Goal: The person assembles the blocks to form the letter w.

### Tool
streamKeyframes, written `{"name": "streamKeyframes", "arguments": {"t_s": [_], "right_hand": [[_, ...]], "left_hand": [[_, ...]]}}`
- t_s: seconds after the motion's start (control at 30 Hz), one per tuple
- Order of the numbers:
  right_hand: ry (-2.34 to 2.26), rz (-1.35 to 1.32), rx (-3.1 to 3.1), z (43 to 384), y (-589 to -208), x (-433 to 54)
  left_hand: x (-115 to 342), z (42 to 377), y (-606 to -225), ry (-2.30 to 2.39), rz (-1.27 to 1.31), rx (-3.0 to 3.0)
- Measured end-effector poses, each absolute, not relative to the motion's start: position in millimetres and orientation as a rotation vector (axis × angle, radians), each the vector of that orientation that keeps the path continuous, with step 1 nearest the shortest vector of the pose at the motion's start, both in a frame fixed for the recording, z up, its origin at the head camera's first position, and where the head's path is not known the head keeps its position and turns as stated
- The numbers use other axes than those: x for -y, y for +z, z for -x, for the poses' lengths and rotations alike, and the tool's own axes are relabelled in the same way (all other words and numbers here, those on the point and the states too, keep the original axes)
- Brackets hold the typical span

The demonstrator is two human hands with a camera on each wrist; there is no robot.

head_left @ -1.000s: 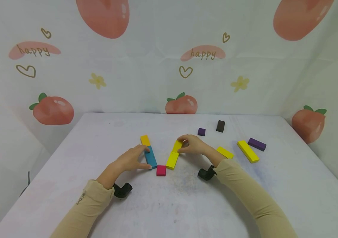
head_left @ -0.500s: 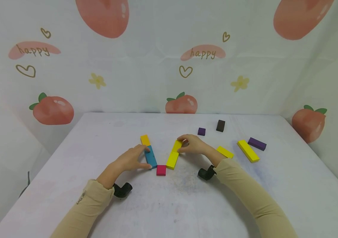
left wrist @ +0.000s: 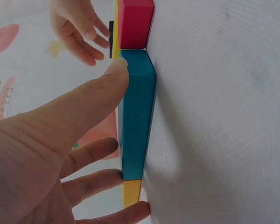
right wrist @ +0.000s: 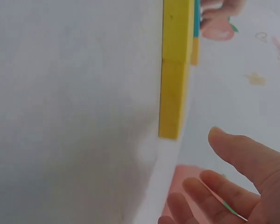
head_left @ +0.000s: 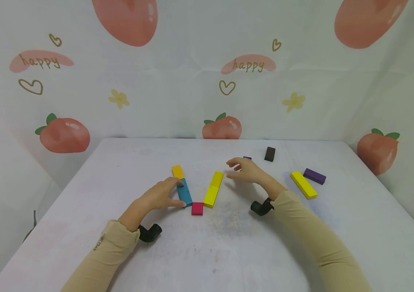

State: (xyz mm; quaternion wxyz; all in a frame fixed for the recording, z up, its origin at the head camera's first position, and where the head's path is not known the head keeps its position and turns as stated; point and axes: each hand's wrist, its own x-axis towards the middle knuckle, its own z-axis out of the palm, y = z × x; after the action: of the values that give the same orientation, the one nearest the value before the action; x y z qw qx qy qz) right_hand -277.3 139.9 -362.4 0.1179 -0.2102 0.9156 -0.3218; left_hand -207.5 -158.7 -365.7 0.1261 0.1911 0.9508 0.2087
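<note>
In the head view my left hand (head_left: 159,195) rests at a blue block (head_left: 184,193). Its thumb touches the block's near end, and the fairly straight fingers reach the far end and an orange-yellow block (left wrist: 131,192) that continues the line. A red block (head_left: 197,209) lies at the near end of the blue one. To its right, two yellow blocks (head_left: 213,190) lie end to end, slanting away. My right hand (head_left: 247,170) hovers right of them, apart from them, fingers loosely bent around nothing; the right wrist view shows a gap between the hand and the yellow blocks (right wrist: 171,100).
A long yellow block (head_left: 303,185) and a long purple block (head_left: 314,176) lie at the right. A black block (head_left: 270,154) lies farther back; a small purple block (head_left: 247,157) is mostly hidden behind my right hand. A printed cloth (head_left: 178,81) hangs behind the white table (head_left: 214,251).
My right hand has let go of the far yellow block and moved right and slightly back. Its arm now hides a short yellow block. The left hand stays where it was.
</note>
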Motion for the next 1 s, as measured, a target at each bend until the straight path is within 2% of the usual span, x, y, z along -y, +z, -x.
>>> {"name": "streamKeyframes", "arguments": {"t_s": [0.2, 0.67, 1.0], "right_hand": [[-1.019, 0.663, -2.756, 289.8, -363.1, -161.1], [-0.977, 0.319, -2.813, 301.1, -357.9, -190.1], [-1.019, 0.166, -2.713, 309.7, -364.2, -195.6]], "left_hand": [[158.7, 207.4, -363.8, 0.615, -0.561, -2.767], [159.2, 207.6, -364.9, 0.604, -0.548, -2.764], [158.8, 208.5, -366.2, 0.606, -0.552, -2.762]]}}
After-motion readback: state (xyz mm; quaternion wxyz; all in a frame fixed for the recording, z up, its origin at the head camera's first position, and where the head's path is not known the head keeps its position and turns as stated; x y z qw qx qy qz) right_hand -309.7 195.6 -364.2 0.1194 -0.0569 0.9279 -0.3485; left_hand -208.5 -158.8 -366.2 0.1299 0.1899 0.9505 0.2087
